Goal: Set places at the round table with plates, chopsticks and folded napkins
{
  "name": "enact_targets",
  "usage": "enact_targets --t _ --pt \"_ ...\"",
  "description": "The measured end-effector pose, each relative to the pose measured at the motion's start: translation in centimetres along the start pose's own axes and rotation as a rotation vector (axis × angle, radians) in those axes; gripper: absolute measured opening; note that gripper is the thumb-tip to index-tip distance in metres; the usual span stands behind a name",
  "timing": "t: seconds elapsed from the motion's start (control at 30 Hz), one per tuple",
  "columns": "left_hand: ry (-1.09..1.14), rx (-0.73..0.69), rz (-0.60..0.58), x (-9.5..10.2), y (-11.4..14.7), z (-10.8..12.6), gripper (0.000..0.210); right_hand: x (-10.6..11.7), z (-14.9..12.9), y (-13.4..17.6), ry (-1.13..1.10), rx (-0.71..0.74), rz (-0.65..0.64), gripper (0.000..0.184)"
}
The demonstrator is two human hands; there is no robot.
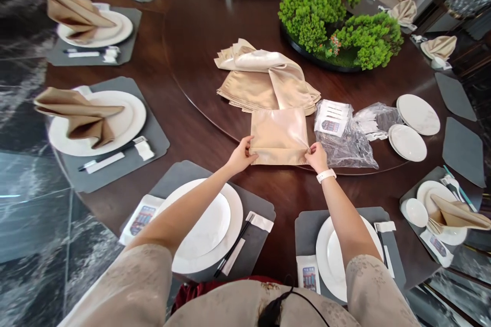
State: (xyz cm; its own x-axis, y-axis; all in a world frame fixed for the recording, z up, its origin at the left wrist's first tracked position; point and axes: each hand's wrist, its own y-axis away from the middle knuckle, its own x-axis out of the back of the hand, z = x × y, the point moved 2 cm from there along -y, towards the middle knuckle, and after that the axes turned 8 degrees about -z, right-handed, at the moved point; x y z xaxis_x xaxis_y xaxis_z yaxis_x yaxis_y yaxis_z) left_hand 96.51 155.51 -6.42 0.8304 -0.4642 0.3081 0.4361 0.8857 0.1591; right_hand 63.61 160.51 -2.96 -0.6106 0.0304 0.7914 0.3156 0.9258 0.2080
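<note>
A beige satin napkin [279,130] lies folded into a rectangle at the front edge of the turntable, with a narrow band folded along its near side. My left hand [241,156] pinches its left edge near that band. At the opposite end, my right hand [316,157], with a white band on the wrist, grips the right corner between thumb and fingers. Just behind lies a loose pile of similar napkins [264,79]. Clear plastic bags [347,145] with white printed packets [332,118] lie right of my right hand.
Below my forearms are two settings with white plates [207,225] [326,253] on grey placemats [263,245]. A green miniature tree arrangement [318,15] stands at the back right. Spare white plates [418,114] lie to the right. Settings at left hold folded napkins [82,117].
</note>
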Motion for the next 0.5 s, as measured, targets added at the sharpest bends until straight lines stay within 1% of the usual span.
enact_targets --t 0.07,0.1,0.17,0.27,0.33,0.4,0.43,0.5 --pt "-0.215 -0.115 0.06 0.0 0.0 1.0 0.066 -0.1 -0.1 0.4 -0.012 0.101 0.069 0.037" --pt "-0.304 -0.147 0.092 -0.1 -0.1 1.4 0.061 -0.3 0.0 0.7 0.002 0.17 0.104 0.042" --pt "-0.433 -0.164 0.146 -0.2 -0.1 1.7 0.056 -0.8 0.2 1.2 0.056 0.297 0.154 0.049" --pt "-0.591 -0.175 0.21 -0.2 -0.1 1.5 0.046 -1.9 0.9 2.1 0.152 0.407 0.147 0.048" --pt "-0.69 -0.221 0.231 -0.1 0.1 1.1 0.035 -2.5 1.5 2.7 0.219 0.449 0.121 0.041" --pt "-0.758 -0.306 0.203 0.1 0.2 0.6 0.025 -2.8 2.1 3.3 0.292 0.495 0.109 0.032" --pt "-0.776 -0.358 0.161 0.2 0.3 0.3 0.022 -2.9 2.3 3.6 0.329 0.523 0.102 0.028" --pt "-0.788 -0.453 0.039 0.5 0.3 -0.2 0.019 -3.0 2.6 4.2 0.382 0.589 0.066 0.024"
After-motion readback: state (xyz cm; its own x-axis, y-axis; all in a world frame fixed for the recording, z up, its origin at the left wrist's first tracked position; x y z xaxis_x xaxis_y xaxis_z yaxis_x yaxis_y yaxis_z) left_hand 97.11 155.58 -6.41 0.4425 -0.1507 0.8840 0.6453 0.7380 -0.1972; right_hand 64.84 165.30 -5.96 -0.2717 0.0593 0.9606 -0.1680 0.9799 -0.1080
